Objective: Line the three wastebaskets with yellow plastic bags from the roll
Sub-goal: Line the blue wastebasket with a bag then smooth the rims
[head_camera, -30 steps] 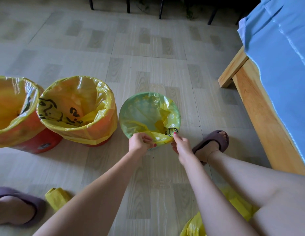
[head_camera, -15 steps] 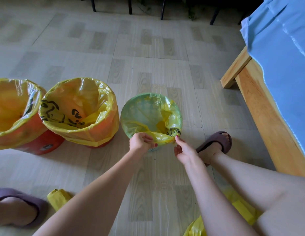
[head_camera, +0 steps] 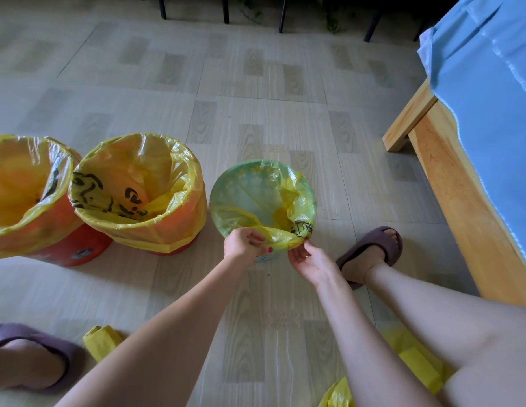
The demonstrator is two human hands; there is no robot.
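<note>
While the left wastebasket and middle wastebasket stand lined on the floor, the left hand and right hand pinch the yellow bag by its slack edge at the green wastebasket's near rim. Only snugging this last liner seems left.

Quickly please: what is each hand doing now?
Left hand: pinches the yellow bag at its edge.
Right hand: at the bag's edge; grip cannot be told.

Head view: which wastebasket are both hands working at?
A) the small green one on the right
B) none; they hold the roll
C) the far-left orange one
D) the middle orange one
A: the left hand grips the yellow bag at the near rim of the green wastebasket, and the right hand touches the same fold.
</note>
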